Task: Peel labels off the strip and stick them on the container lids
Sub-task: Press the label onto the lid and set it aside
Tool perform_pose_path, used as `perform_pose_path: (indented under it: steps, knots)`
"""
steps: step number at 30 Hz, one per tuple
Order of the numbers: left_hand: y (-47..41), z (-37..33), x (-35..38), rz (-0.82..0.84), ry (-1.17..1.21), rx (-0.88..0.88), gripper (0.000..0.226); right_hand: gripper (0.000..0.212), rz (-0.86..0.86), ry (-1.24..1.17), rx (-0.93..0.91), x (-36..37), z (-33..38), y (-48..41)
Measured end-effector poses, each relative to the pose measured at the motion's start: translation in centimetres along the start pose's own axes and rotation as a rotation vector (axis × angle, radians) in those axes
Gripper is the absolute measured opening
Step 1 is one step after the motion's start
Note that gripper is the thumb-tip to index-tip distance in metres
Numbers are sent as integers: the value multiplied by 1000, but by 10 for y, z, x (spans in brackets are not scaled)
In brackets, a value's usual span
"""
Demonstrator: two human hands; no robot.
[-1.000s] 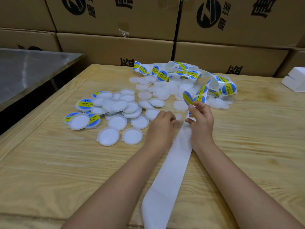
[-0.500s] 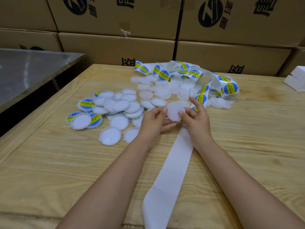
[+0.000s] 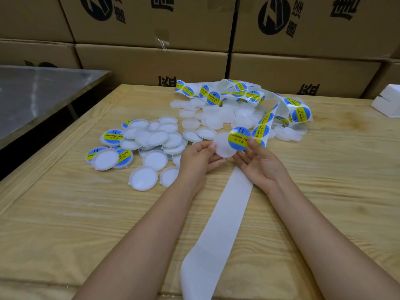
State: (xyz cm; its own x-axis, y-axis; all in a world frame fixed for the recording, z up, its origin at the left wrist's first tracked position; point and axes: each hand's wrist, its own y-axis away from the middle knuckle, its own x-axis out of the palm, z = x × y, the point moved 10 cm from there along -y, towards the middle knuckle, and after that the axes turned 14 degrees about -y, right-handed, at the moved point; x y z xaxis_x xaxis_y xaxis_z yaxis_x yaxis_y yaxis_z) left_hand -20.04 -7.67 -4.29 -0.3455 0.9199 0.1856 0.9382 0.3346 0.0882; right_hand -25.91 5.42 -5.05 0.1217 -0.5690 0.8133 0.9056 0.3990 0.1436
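My left hand [image 3: 200,158] holds a plain white lid [image 3: 223,146] by its left edge, above the table. My right hand [image 3: 260,163] pinches a round blue and yellow label [image 3: 239,138] at its right edge, with the label overlapping the lid's right side. The label strip [image 3: 263,123] runs from behind my right hand up to a loose tangle of labels [image 3: 238,92] at the back. Its empty white backing [image 3: 220,224] trails toward me between my forearms.
A pile of white lids [image 3: 155,139], a few labelled [image 3: 113,136], lies left of my hands. More plain lids [image 3: 218,116] lie under the strip tangle. Cardboard boxes [image 3: 151,59] line the back. A metal table [image 3: 39,92] stands left, a white foam block [image 3: 387,102] far right.
My left hand picked up a plain lid and lifted it. My right hand peeled a label off the strip and brought it onto the lid's right side.
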Motion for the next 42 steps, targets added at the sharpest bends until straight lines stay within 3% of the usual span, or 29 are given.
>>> perform_pose_path:
  steps: [8,14,42]
  knots:
    - [2,-4,5,51,-40,45,13,23,-26,43,103,-2,-8,0]
    - [2,-3,6,65,-71,45,17,5,-49,22,89,-3,-8,-1]
    - [1,0,7,72,-72,20,18,15,-66,35,57,-4,-9,-4]
